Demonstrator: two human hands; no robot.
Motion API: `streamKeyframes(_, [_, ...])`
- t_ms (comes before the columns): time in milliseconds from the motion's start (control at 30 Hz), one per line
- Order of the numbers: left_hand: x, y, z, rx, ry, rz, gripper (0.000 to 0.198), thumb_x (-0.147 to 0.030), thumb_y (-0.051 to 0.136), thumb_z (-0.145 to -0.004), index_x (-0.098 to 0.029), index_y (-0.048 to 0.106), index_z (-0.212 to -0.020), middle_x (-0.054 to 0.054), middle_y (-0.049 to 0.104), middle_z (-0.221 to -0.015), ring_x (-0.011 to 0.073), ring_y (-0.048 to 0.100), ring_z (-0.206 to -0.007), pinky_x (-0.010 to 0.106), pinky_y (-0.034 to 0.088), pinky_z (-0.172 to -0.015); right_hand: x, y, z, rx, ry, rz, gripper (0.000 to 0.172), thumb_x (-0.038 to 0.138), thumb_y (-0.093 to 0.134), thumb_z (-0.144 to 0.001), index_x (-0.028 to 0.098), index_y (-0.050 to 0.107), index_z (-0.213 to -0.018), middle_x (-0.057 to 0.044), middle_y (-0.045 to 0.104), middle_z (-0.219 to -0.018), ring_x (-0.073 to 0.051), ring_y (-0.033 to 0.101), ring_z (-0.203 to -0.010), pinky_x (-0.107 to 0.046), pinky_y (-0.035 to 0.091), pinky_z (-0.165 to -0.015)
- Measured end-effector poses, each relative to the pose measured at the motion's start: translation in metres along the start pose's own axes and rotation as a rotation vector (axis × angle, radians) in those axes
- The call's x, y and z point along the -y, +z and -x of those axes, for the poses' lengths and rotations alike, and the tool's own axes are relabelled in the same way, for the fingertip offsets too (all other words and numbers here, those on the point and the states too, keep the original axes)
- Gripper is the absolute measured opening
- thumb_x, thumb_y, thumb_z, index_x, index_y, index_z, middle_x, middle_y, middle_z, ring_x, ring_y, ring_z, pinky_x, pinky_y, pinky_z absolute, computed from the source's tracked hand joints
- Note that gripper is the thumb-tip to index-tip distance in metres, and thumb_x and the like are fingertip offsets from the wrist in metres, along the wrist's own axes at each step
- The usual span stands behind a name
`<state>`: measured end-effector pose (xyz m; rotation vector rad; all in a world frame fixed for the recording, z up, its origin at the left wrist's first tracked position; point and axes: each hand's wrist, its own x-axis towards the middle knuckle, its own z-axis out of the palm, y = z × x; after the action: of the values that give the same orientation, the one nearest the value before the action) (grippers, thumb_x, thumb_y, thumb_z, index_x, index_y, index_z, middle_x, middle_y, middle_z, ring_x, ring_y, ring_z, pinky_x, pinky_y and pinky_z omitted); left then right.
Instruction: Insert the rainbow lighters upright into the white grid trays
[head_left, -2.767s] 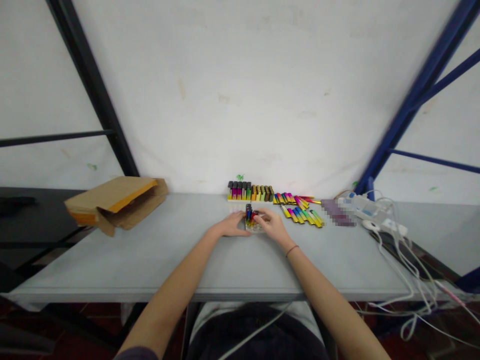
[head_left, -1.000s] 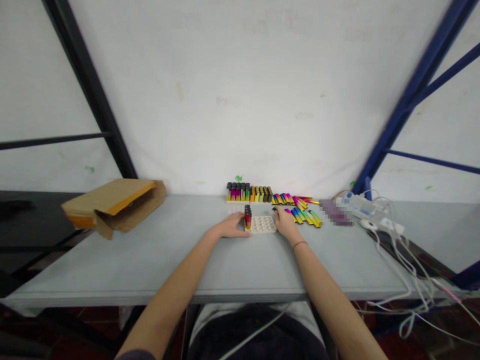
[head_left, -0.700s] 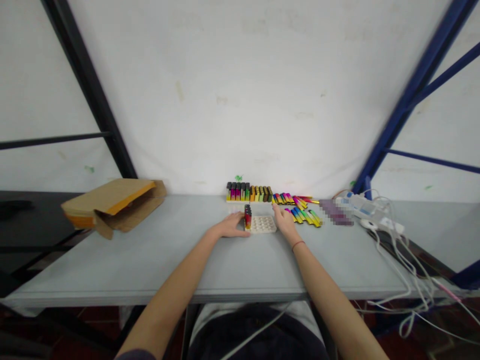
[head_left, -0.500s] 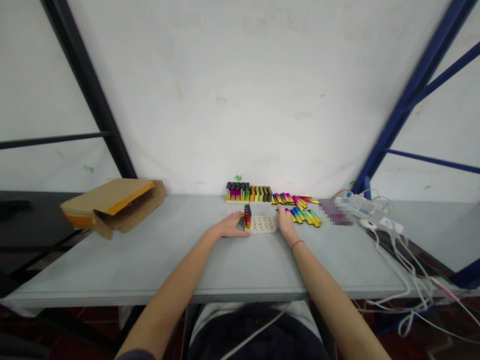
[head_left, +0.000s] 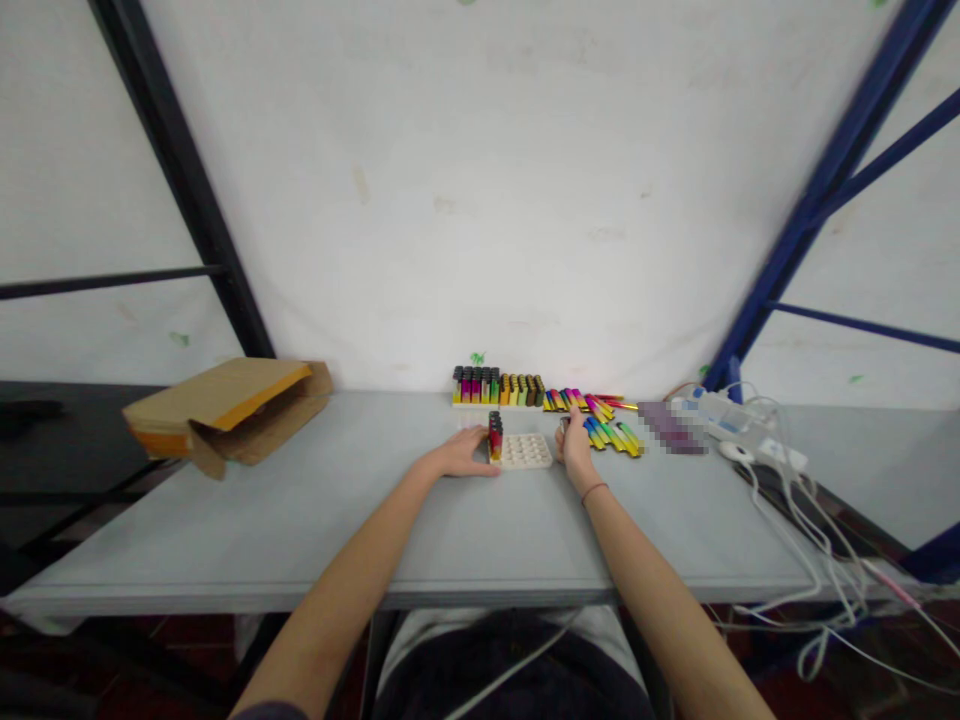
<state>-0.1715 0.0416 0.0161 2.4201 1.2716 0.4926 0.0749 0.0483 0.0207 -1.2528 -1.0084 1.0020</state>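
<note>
White plastic tray (head_left: pixel 529 455) w/ round holes lies near the back edge of the worktop (head_left: pixel 375 520), approx. at its middle, between both hands. L hand (head_left: pixel 461 462) lies flat and spread, palm down on the worktop, fingertips touching the tray's left side, holding nothing. A few upright lighters (head_left: pixel 495 434) stand in the tray's left column, just beside this hand. R hand (head_left: pixel 576 452) is just right of the tray, fingers curled at the near end of the loose lighters (head_left: pixel 611 433), which lie flat in a pile; whether it pinches one I cannot tell, too small. Behind the tray a row of lighters (head_left: pixel 499 385) stands along the back edge. Cardboard box (head_left: pixel 225 405) sits at the left back corner, cables (head_left: pixel 780 460) at the right edge.
</note>
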Motion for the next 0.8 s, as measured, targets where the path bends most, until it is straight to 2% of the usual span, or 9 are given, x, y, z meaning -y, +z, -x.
streamKeyframes(100, [-0.0013, -0.0008, 0.0003, 0.011, -0.020, 0.008, 0.088, -0.059, 0.077, -0.070, -0.011, 0.052, -0.139, 0.021, 0.053, -0.148, 0.0418, 0.047, -0.137, 0.051, 0.034, -0.117, 0.0074, 0.0012, 0.0039, -0.031, 0.143, -0.141, 0.044, 0.050, 0.034, -0.096, 0.026, 0.026, -0.060, 0.008, 0.025, -0.042, -0.009, 0.020, -0.034, -0.022, 0.014, -0.034])
streamKeyframes(200, [-0.0029, -0.0015, 0.0003, 0.018, -0.024, 0.015, 0.089, -0.059, 0.077, -0.071, -0.010, 0.051, -0.140, 0.021, 0.051, -0.149, 0.0416, 0.046, -0.138, 0.050, 0.032, -0.119, 0.0099, 0.0005, 0.0040, -0.018, 0.148, -0.159, 0.038, 0.040, 0.035, -0.096, 0.026, 0.025, -0.062, 0.009, 0.024, -0.043, -0.008, 0.019, -0.034, -0.021, 0.012, -0.034])
streamKeyframes(400, [-0.0036, -0.0020, 0.0008, 0.022, -0.024, 0.000, 0.089, -0.059, 0.076, -0.072, -0.011, 0.049, -0.142, 0.020, 0.051, -0.149, 0.0407, 0.047, -0.137, 0.049, 0.033, -0.118, 0.0115, -0.0011, 0.0030, -0.049, 0.160, -0.145, 0.035, 0.032, 0.030, -0.095, 0.026, 0.020, -0.062, 0.009, 0.020, -0.042, -0.009, 0.016, -0.035, -0.022, 0.012, -0.035])
streamKeyframes(667, [-0.0031, -0.0005, 0.0004, 0.015, -0.046, -0.021, 0.092, -0.063, 0.075, -0.071, -0.012, 0.049, -0.143, 0.020, 0.053, -0.148, 0.0410, 0.049, -0.136, 0.047, 0.036, -0.117, 0.0093, 0.0006, 0.0047, -0.066, 0.115, -0.131, 0.043, 0.045, 0.038, -0.097, 0.026, 0.028, -0.059, 0.008, 0.027, -0.041, -0.009, 0.022, -0.034, -0.023, 0.015, -0.034])
streamKeyframes(800, [-0.0028, -0.0013, -0.0001, 0.040, -0.043, -0.021, 0.092, -0.062, 0.073, -0.073, -0.009, 0.047, -0.143, 0.022, 0.051, -0.149, 0.0408, 0.048, -0.136, 0.048, 0.035, -0.117, 0.0039, 0.0007, -0.0014, -0.060, 0.110, -0.131, 0.039, 0.036, 0.034, -0.096, 0.026, 0.026, -0.059, 0.009, 0.025, -0.041, -0.009, 0.020, -0.033, -0.023, 0.016, -0.034])
